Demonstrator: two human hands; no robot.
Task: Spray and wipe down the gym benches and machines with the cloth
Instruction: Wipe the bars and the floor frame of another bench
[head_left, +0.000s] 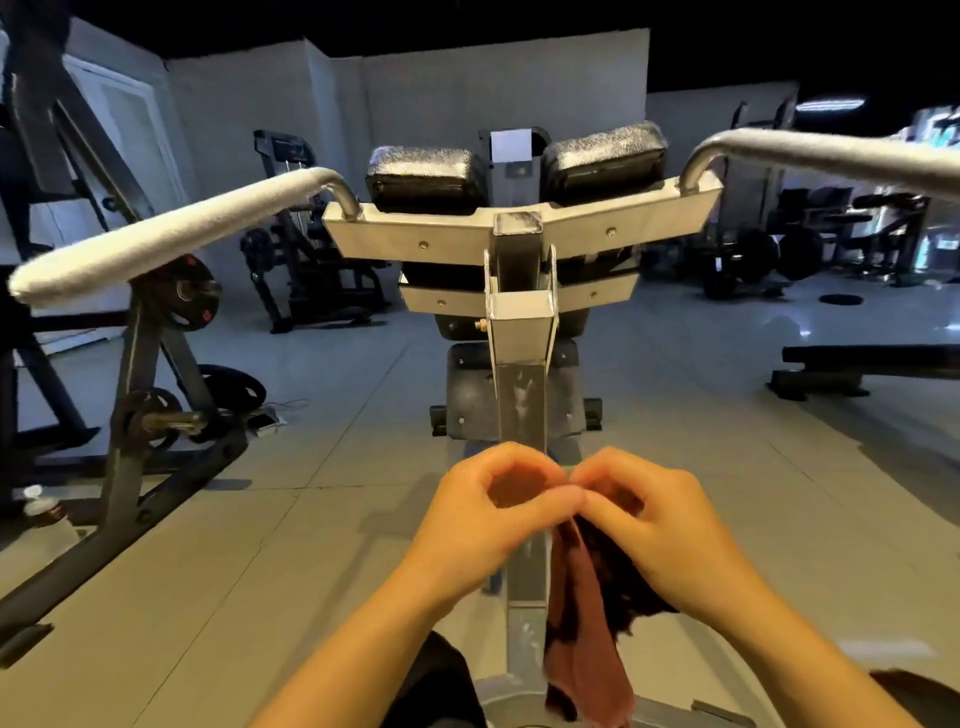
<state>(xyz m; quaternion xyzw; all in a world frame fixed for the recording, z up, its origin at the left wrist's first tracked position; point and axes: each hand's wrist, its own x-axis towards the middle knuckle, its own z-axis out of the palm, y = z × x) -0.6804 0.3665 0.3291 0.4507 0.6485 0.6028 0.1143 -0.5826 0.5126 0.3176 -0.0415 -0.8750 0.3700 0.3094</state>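
The left hand (485, 512) and right hand (660, 525) pinched a red cloth (584, 634) together before the machine (519, 291).

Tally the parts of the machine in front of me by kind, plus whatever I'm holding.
Black pads: 2
Grey handle bars: 2
Central steel post: 1
Reddish-brown cloth, pinched by left hand and right hand: 1
Total: 6

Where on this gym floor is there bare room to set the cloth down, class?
Bare tiles lie either side of the machine's central post: left, before the plate-loaded frame; right, short of the flat bench. Crowded: far left by the bottle, and around the back machines.
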